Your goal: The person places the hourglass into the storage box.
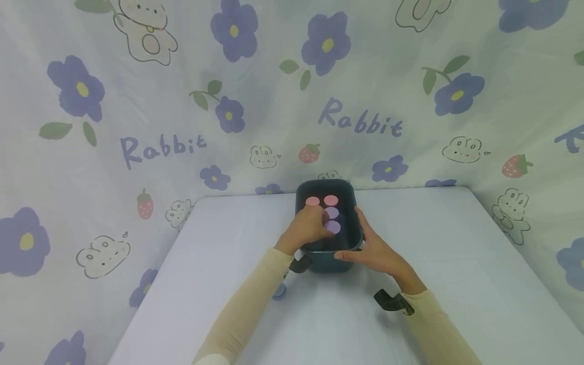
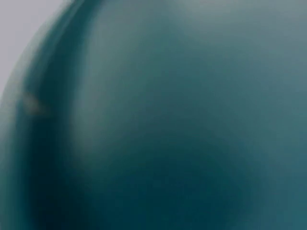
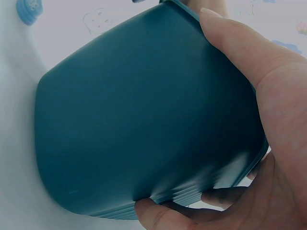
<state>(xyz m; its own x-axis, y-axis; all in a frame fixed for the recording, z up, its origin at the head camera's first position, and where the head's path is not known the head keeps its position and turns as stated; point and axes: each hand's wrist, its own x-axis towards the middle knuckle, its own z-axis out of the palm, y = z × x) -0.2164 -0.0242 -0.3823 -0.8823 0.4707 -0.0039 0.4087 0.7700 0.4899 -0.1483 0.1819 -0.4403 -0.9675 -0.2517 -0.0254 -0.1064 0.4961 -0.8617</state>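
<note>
A dark teal plastic bin [image 1: 325,261] stands on the white table. Inside it show two pink discs, the right one [image 1: 331,201] and the left one [image 1: 312,201], plus a farther purple disc [image 1: 332,213] and a nearer purple disc [image 1: 333,227]. My left hand [image 1: 306,229] reaches over the bin's left rim, fingertips right at the nearer purple disc; I cannot tell whether they pinch it. With thumb at the near rim and fingers round the right side, my right hand [image 3: 283,100] grips the bin. The left wrist view holds only blurred teal wall [image 2: 182,105].
A blue round piece [image 1: 279,291] lies on the table left of the bin, beside my left forearm; the right wrist view shows raised lettering on a blue piece [image 3: 29,10]. Behind the table [image 1: 433,228] hangs a patterned curtain [image 1: 269,101].
</note>
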